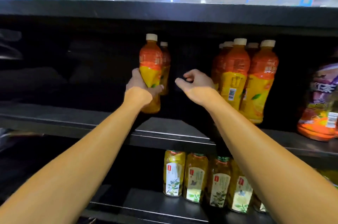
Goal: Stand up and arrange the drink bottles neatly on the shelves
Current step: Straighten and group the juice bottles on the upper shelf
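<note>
Head view: left hand (140, 84) grips an orange-and-yellow tea bottle (150, 70) on the middle shelf (173, 132); right hand (195, 82) holds nothing, fingers loosely curled.
Bottle is upright, waisted plastic with a glossy shrink label and cream cap, a second like it just behind (165, 62). Right of the gap stands a tight cluster of the same bottles (245, 77), then a purple-labelled bottle (321, 103) at the frame edge. The shelf is dark matte. Below, a row of squarish green tea bottles (201, 176) with white leaf-print labels.
</note>
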A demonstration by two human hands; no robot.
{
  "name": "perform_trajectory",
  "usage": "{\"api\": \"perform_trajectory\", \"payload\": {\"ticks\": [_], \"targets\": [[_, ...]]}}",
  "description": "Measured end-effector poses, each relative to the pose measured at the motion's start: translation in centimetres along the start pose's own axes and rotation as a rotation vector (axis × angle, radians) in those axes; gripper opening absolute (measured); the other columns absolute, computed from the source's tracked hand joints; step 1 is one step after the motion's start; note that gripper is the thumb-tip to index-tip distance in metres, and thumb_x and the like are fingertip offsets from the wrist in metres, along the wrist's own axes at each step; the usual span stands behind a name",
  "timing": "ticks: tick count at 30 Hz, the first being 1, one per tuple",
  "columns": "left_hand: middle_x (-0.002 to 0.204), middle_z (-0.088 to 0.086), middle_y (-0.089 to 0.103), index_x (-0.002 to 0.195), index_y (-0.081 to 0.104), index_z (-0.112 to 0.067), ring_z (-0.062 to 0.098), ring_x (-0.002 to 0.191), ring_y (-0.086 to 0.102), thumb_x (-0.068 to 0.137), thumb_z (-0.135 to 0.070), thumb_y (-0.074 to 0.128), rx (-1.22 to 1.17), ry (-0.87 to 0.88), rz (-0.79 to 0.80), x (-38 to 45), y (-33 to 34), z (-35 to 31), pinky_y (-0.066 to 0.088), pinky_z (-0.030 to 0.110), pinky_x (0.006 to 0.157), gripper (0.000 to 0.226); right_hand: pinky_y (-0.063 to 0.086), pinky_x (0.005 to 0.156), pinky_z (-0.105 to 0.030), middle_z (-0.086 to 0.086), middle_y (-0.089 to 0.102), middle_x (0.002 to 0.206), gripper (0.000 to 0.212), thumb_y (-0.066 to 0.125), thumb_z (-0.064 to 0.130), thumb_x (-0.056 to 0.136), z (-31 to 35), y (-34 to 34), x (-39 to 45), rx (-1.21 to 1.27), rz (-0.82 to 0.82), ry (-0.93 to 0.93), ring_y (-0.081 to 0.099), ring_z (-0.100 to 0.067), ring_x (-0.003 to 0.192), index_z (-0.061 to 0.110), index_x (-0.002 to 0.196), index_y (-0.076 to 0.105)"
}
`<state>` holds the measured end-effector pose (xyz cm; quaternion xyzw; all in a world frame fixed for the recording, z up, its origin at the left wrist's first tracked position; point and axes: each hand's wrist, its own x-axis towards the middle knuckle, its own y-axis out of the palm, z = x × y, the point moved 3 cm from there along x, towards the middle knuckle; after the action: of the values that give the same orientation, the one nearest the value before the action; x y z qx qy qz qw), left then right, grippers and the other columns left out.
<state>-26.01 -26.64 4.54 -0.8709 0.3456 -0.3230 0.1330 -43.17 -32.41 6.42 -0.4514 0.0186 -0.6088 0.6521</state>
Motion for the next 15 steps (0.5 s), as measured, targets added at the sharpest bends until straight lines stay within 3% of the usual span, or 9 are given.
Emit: {"api": "perform_trajectory", "payload": {"ticks": [3, 7, 12, 15], "targets": [[0.122, 0.008, 0.056, 0.133, 0.04, -0.013, 0.029, 0.111, 0.056, 0.078, -0.039, 0.079, 0.002, 0.014, 0.08, 1.8, -0.7, 1.0, 0.044, 0.032, 0.083, 0.072, 0.042, 0.089, -0.028, -0.006, 0.058, 0.132, 0.056, 0.059, 0.05, 0.091, 0.3, 2.0, 2.5, 0.004, 0.063, 0.081, 0.056, -0.025, 0.119, 0.012, 0.133, 0.055], [0.122, 0.009, 0.058, 0.131, 0.044, -0.013, 0.028, 0.11, 0.057, 0.078, -0.038, 0.08, 0.017, -0.01, 0.116, 4.0, -2.7, 3.3, 0.049, 0.039, 0.091, 0.069, 0.041, 0.094, -0.028, -0.012, 0.057, 0.134, 0.05, 0.055, 0.046, 0.095, 0.9, 4.7, 5.7, 0.022, 0.135, 0.169, 0.053, -0.028, 0.123, 0.008, 0.128, 0.06], [0.121, 0.006, 0.056, 0.132, 0.042, -0.012, 0.027, 0.114, 0.055, 0.08, -0.035, 0.079, -0.049, -0.052, 0.065, 5.8, -3.5, 5.3, 0.045, 0.038, 0.094, 0.068, 0.038, 0.106, -0.032, -0.012, 0.045, 0.148, 0.076, 0.061, 0.052, 0.09, 1.6, 9.7, 10.0, 0.077, 0.18, 0.213, 0.046, -0.03, 0.132, 0.013, 0.15, 0.035], [0.113, 0.002, 0.054, 0.134, 0.04, -0.014, 0.025, 0.111, 0.057, 0.08, -0.032, 0.08, -0.126, -0.059, 0.028, 6.6, -3.4, 6.1, 0.047, 0.038, 0.096, 0.07, 0.039, 0.105, -0.036, -0.017, 0.045, 0.147, 0.061, 0.061, 0.03, 0.095, 0.6, 11.3, 11.4, 0.122, 0.241, 0.314, 0.045, -0.033, 0.133, 0.003, 0.146, 0.04]]}}
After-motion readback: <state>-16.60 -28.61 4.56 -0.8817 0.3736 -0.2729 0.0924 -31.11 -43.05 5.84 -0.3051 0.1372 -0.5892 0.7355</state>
